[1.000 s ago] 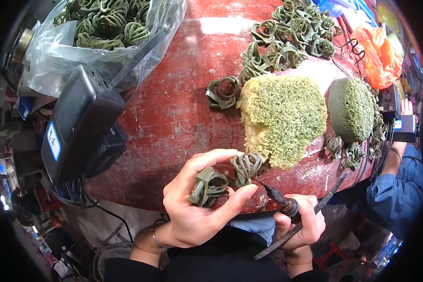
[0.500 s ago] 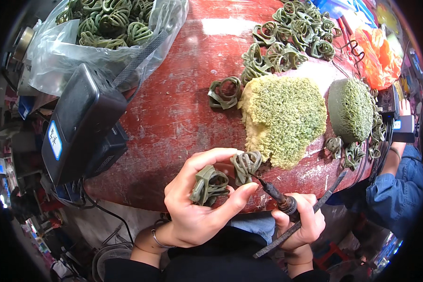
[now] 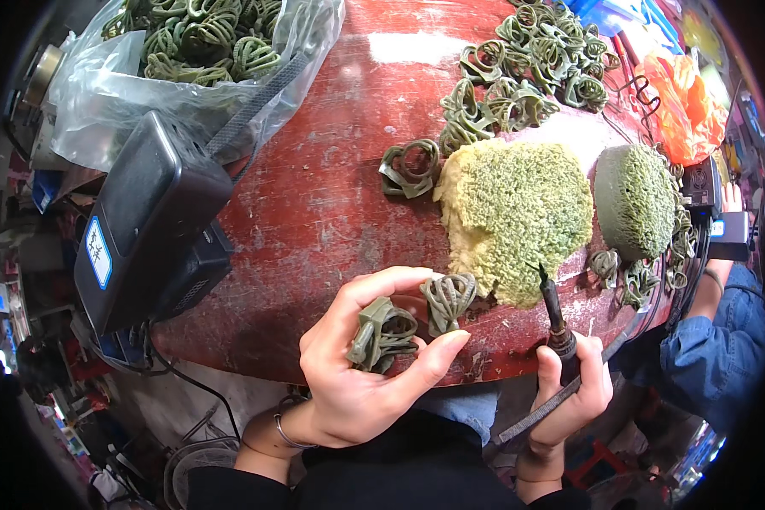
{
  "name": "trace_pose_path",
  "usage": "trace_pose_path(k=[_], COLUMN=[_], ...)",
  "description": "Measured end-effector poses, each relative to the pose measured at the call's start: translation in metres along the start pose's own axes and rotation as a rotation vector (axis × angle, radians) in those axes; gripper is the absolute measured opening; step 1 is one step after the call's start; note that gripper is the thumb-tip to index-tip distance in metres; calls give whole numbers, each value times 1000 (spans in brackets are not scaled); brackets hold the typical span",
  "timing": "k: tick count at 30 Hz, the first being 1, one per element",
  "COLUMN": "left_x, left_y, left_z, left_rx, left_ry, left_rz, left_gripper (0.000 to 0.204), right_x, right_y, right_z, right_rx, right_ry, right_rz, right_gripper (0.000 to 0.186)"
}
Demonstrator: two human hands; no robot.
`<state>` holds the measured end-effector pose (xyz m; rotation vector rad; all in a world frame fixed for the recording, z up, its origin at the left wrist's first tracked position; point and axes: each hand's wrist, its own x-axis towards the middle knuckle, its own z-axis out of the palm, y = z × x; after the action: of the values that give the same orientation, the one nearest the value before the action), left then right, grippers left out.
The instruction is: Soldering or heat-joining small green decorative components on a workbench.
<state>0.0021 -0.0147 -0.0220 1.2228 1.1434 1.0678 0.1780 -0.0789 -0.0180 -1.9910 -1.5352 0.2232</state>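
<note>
My left hand (image 3: 357,374) is closed around two dark green, waxy-looking ring pieces. One looped ring piece (image 3: 448,302) is held near the fingertips, and a more angular ring piece (image 3: 381,336) rests against the palm. In my right hand (image 3: 580,391) is a dark soldering-iron-like pen (image 3: 559,327), its thin tip pointing up toward the front edge of a yellow-green sponge-like block (image 3: 518,217). A long grey flat bar, like a file (image 3: 535,415), passes through the same hand. The pen tip is apart from both ring pieces.
A red worn table (image 3: 331,178) bears a pile of green ring pieces (image 3: 544,55) and a round green block (image 3: 633,200). A clear bag of ring pieces (image 3: 217,42) and a black device (image 3: 144,221) stand left. Orange bag (image 3: 680,102) and another person's arm (image 3: 710,293) are right.
My right hand has moved right with the pen and bar, taking the tip off the looped ring piece to the sponge-like block's edge. My left hand has barely moved.
</note>
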Motion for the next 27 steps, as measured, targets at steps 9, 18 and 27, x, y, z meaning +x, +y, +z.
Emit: trace_pose_path(k=[9,18,27], left_x=[0,0,0], left_y=[-4,-4,-4], left_z=[4,3,3], left_rx=[-41,-49,-88], left_ry=[76,52,48], left_rz=[33,66,60], left_gripper=[44,45,45], right_x=[-5,-1,-1], right_y=[-3,-5,-7], right_z=[-2,0,-1], right_rx=[210,167,169], right_ry=[-195,-190,-200], right_rz=[-148,-195,-187], right_gripper=[36,36,35])
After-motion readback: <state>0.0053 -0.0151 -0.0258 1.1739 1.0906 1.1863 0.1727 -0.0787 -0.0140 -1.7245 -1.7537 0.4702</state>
